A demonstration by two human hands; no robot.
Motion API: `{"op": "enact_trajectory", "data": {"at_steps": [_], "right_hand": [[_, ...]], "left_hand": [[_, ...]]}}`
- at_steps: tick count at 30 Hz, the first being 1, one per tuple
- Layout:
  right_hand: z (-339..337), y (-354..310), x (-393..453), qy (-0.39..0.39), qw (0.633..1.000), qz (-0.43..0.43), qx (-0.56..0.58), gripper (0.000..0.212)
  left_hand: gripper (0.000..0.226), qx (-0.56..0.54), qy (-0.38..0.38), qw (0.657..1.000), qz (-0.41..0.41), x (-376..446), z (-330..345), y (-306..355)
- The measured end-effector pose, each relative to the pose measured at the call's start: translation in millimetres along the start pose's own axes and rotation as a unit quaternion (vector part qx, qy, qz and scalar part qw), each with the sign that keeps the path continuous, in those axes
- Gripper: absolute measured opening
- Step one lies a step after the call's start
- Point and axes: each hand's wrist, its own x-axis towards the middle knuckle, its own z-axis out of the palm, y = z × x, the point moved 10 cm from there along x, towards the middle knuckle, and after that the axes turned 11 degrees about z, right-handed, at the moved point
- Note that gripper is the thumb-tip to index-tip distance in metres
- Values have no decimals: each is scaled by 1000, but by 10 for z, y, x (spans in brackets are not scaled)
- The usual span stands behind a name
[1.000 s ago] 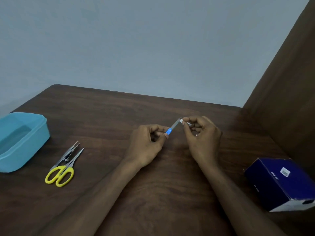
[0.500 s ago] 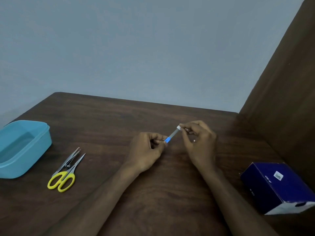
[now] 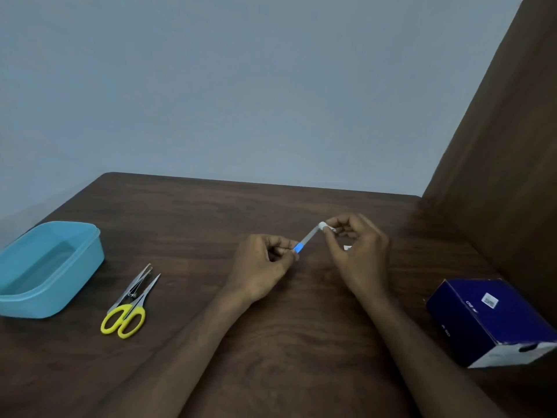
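axis: tube (image 3: 309, 237) slants, blue end toward left hand (image 3: 261, 267), white cap (image 3: 322, 227) toward right hand (image 3: 360, 256)
left: fingers pinch blue end
right: fingers pinch white cap
next: likely pull along axis

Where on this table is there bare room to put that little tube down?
Widest bare patch: table beyond left hand and right hand, to its far edge. Another between scissors and left forearm. Crowded: tub beside scissors at left; box at right.

Scissors (image 3: 128, 303) lie right of container (image 3: 49, 267); box (image 3: 488, 321) far right.
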Motion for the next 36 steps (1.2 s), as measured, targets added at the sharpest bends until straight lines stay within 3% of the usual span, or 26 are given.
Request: {"op": "enact_trajectory", "data": {"at_steps": [7, 14, 16, 20, 23, 29, 32, 36], "right_hand": [[276, -337, -267, -97, 988, -122, 7, 11], [69, 43, 83, -4, 1000, -23, -7, 21], [19, -44, 28, 5, 999, -37, -3, 19], [234, -348, -270, -96, 988, -116, -16, 23], [294, -217, -184, -89, 994, -62, -10, 31], [30, 218, 90, 15, 996, 81, -32, 36], [-17, 6, 6, 15, 1000, 18, -11, 35], [264, -352, -254, -90, 991, -100, -12, 30]], "left_hand": [[10, 10, 0, 1000, 9, 2, 1, 9], [12, 14, -10, 1000, -2, -13, 25, 17], [12, 14, 2, 1000, -9, -7, -4, 3], [11, -8, 1, 1000, -2, -11, -14, 15], [12, -8, -6, 1000, 4, -9, -1, 25], [13, 8, -20, 1000, 2, -16, 50, 48], [13, 16, -6, 1000, -2, -3, 11, 26], [12, 19, -10, 1000, 9, 4, 12, 19]]}}
